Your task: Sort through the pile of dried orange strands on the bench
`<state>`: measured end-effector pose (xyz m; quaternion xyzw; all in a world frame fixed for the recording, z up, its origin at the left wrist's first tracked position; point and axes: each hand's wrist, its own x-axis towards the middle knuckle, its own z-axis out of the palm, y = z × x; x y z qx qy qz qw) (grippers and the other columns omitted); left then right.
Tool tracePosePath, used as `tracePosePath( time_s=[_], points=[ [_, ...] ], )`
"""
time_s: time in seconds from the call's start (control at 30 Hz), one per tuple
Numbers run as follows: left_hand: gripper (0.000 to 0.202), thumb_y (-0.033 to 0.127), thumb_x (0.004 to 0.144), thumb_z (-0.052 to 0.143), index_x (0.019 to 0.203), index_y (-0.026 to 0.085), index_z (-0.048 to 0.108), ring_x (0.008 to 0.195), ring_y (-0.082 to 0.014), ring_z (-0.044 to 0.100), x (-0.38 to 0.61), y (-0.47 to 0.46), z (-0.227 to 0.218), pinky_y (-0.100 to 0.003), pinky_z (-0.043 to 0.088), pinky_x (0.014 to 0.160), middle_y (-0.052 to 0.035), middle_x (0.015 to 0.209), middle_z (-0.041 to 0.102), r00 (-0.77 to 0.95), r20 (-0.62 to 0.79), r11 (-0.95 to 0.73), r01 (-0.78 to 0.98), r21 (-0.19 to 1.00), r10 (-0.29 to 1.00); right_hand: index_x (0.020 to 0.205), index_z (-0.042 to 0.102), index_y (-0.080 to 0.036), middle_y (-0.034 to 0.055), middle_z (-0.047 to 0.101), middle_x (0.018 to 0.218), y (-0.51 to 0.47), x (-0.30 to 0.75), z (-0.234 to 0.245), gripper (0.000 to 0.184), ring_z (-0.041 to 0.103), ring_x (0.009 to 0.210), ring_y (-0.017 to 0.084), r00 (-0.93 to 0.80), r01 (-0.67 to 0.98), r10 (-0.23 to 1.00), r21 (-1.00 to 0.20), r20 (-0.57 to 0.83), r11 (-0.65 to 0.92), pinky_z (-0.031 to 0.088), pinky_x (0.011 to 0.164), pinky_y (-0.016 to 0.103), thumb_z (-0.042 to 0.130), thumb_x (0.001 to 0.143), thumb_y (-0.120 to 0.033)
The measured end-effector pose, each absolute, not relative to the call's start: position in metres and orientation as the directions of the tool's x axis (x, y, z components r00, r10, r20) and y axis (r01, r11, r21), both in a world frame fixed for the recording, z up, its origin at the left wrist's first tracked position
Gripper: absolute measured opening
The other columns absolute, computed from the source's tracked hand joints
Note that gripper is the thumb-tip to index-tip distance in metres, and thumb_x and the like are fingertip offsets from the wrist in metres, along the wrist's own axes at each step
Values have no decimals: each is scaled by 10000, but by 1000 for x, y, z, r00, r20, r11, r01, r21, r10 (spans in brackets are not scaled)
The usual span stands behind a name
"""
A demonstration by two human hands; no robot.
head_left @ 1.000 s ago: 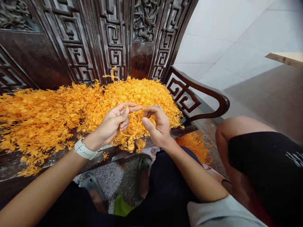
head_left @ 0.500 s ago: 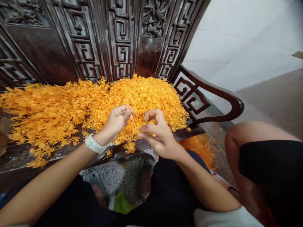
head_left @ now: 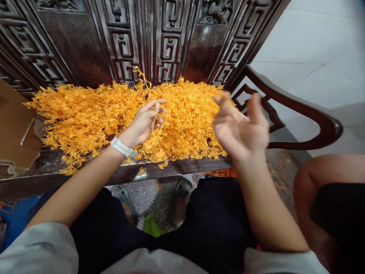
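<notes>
Pinched between the thumb and fingers of my left hand (head_left: 146,121) is a thin orange plastic sprig (head_left: 158,131), its strands hanging below and looping past the fingers. That wrist wears a pale watch band (head_left: 123,147). My right hand (head_left: 242,127) is lifted over the right end of the heap, palm up, fingers spread and blurred, with nothing visible in it. Under both hands a large heap of orange plastic flower pieces (head_left: 188,114) covers the wooden bench seat (head_left: 182,166). One loose star-shaped piece (head_left: 142,171) lies at the seat's front edge.
A carved dark backrest (head_left: 80,49) rises behind the heap, and a curved armrest (head_left: 310,110) bounds the right. At the left stands an open cardboard box (head_left: 17,129). Another person's bare knee (head_left: 310,182) is close on my right.
My right hand has moved away from the left, to the right and up, and its fingers have opened. My left hand still holds a sprig. The view has shifted.
</notes>
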<state>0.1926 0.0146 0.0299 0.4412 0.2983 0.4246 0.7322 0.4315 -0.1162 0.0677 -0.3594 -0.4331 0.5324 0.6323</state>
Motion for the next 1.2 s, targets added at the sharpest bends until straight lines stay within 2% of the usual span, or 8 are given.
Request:
tracePosePath(
  time_s=[0.13, 0.3, 0.5, 0.6, 0.77, 0.83, 1.0, 1.2],
  points=[
    [121, 242, 1017, 672, 1117, 195, 720, 683, -103, 686, 204, -2, 39, -202, 534, 608, -28, 857, 686, 516, -69, 292, -366, 883, 854, 1078, 743, -226, 65, 734, 1017, -105, 412, 45, 305, 593, 735, 133, 149, -244, 982, -967, -117, -78, 513, 644, 290, 726, 945, -500],
    [119, 289, 1007, 707, 1090, 204, 708, 808, -135, 714, 212, -18, 50, -230, 563, 712, -34, 882, 718, 545, -20, 270, -382, 884, 838, 952, 714, -227, 28, 678, 963, -117, 375, 31, 300, 588, 855, 154, 49, 62, 991, -990, 127, 124, 499, 785, 327, 824, 875, -496],
    [109, 183, 955, 725, 846, 184, 712, 584, -100, 537, 208, -11, 35, -196, 381, 513, -20, 698, 608, 440, 19, 127, -301, 945, 898, 876, 556, -252, 55, 692, 964, -123, 381, 37, 328, 638, 960, 213, 127, -135, 988, -985, 93, 110, 527, 802, 369, 761, 897, -508],
    [196, 94, 932, 682, 757, 175, 647, 551, -88, 496, 209, -11, 31, -190, 373, 507, -1, 641, 547, 416, -12, 160, -323, 933, 909, 849, 532, -252, 46, 649, 860, -127, 377, 37, 337, 604, 824, 194, 52, -199, 998, -979, 35, 45, 520, 755, 367, 721, 919, -522],
    [153, 107, 968, 601, 835, 181, 596, 490, -90, 519, 204, -10, 47, -216, 456, 524, 44, 583, 464, 549, -205, 443, -344, 828, 811, 817, 543, -244, -13, 508, 705, -127, 370, 31, 395, 470, 662, 149, -12, -143, 1000, -990, -20, -21, 476, 686, 332, 780, 871, -556],
    [125, 116, 976, 609, 866, 175, 618, 416, -75, 448, 192, -4, 52, -204, 403, 466, 60, 544, 406, 605, -273, 511, -263, 818, 748, 808, 566, -239, -36, 449, 660, -124, 382, 32, 386, 409, 606, 131, 32, -110, 999, -994, 5, 8, 451, 657, 320, 807, 861, -536],
    [290, 32, 994, 456, 796, 167, 619, 368, -40, 214, 145, 18, 51, -173, 187, 392, 75, 497, 260, 514, -225, 407, -275, 871, 828, 817, 637, -254, -78, 247, 564, -121, 434, 41, 319, 260, 510, 116, 289, -48, 955, -995, 71, 89, 471, 624, 314, 775, 899, -530],
    [313, 94, 1056, 445, 767, 189, 518, 411, -55, 257, 132, 11, 61, -167, 204, 394, 64, 535, 261, 393, -238, 426, -511, 746, 888, 879, 673, -252, -44, 410, 605, -127, 430, 39, 280, 386, 567, 132, 284, -32, 954, -993, 96, 110, 443, 597, 302, 773, 909, -512]
  ],
)
